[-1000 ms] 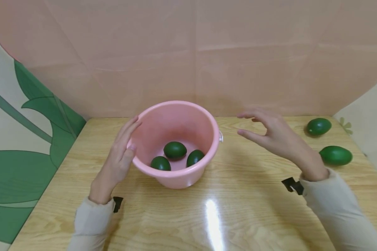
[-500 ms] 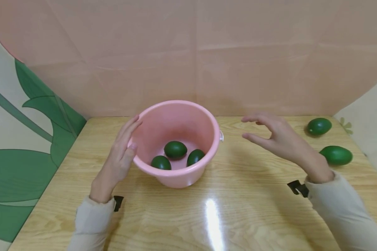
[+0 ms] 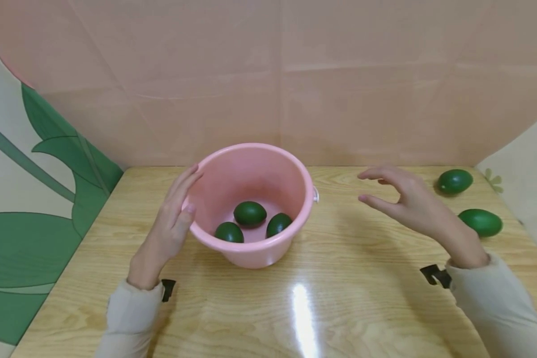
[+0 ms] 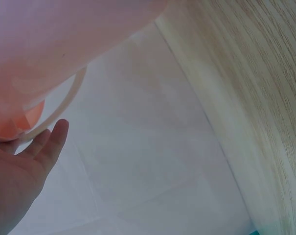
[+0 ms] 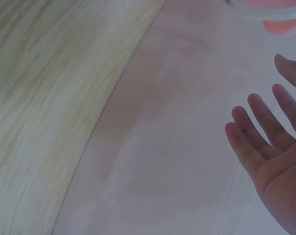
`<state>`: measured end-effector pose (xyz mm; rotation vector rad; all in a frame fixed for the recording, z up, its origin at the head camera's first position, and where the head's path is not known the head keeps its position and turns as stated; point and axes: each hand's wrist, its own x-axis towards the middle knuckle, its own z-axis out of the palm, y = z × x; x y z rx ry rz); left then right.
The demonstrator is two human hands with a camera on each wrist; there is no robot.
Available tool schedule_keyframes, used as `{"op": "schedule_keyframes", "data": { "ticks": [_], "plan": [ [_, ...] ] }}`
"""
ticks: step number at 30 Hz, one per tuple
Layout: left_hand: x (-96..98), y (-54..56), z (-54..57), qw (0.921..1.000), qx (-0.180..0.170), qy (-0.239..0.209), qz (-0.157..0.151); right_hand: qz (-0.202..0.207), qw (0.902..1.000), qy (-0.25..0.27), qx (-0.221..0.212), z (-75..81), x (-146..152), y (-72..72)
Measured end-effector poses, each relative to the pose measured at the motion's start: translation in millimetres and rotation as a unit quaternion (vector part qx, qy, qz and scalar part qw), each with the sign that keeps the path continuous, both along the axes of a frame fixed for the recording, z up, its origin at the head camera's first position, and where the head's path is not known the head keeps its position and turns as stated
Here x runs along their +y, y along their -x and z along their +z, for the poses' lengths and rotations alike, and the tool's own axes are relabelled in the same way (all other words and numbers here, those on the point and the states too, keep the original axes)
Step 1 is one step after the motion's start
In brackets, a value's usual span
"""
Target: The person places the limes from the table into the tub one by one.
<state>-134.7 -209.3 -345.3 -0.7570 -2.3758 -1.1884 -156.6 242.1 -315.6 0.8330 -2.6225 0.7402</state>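
Observation:
A pink bucket (image 3: 302,223) stands on the wooden table. Inside lie three dark green oval fruits, avocado-like: the left one (image 3: 229,232), the back one (image 3: 249,214) and the right one (image 3: 278,225). My left hand (image 3: 167,223) rests against the bucket's left rim, its fingers fairly straight. In the left wrist view its fingertips are beside the bucket's pale handle (image 4: 64,103); its thumb is hidden there. To the bucket's right, my right hand (image 3: 411,204) hovers above the table, thumb and fingers spread apart, holding nothing.
Two more green oval fruits lie at the table's right end, one at the back (image 3: 454,181) and one nearer (image 3: 483,223), partly behind my right wrist. A pinkish wall covering (image 3: 277,89) rises behind the table (image 3: 232,313). Leaf-patterned covering (image 3: 27,248) borders the left.
My right hand has moved to the right, away from the bucket. My left hand, the bucket and the fruits have stayed put.

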Motion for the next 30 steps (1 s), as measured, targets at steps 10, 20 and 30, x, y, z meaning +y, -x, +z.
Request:
{"op": "schedule_keyframes", "data": {
  "ticks": [10,20,30],
  "plan": [
    [0.2,-0.4,-0.2,1.0,0.0,0.002,0.001,-0.008,0.9999,0.007,-0.008,-5.8,10.1,-2.0],
    [-0.1,-0.6,0.2,1.0,0.0,-0.002,-0.001,-0.024,0.9996,0.002,0.013,-8.6,21.9,-3.7],
    [-0.1,-1.0,0.3,1.0,-0.006,0.002,0.004,-0.059,0.9982,0.007,-0.009,-12.5,36.5,-7.0]
  ]
}}
